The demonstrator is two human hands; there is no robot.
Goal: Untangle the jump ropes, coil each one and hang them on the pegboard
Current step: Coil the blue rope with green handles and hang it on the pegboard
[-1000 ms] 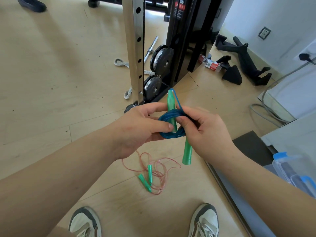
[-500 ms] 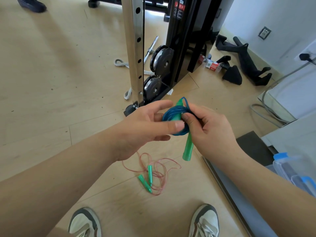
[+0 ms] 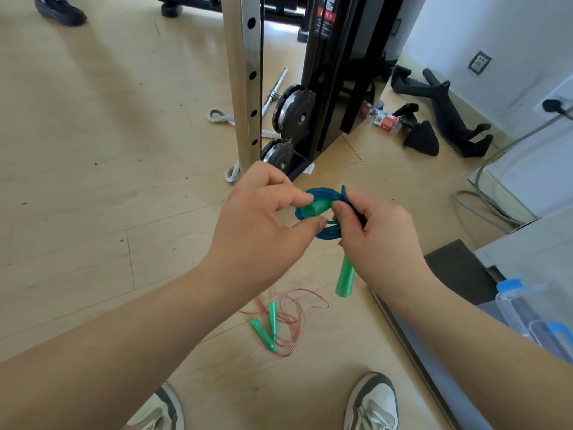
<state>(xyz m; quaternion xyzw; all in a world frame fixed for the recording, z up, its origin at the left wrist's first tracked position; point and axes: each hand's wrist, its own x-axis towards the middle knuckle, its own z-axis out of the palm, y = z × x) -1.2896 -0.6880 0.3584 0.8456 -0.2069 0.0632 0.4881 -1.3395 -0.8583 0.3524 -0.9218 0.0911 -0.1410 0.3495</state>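
Wood floor (image 3: 93,150) by the rack upright (image 3: 245,72). Blue rope (image 3: 324,193) is coiled tight, held mid-air between both hands. Change: upper handle (image 3: 314,209) stood upright a second ago, now tipped over, long axis near level, end toward left hand (image 3: 260,225). Probably being tucked to lock the coil. Lower handle (image 3: 344,279) hangs straight down. Left fingers pinch the coil; right hand (image 3: 381,240) is curled round it. Pink rope (image 3: 294,324) lies loose on the floor, not coiled yet.

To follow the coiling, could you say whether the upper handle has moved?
Yes: the handle, once upright and level with the lower plate, now lies sideways below it, in the blue coil.
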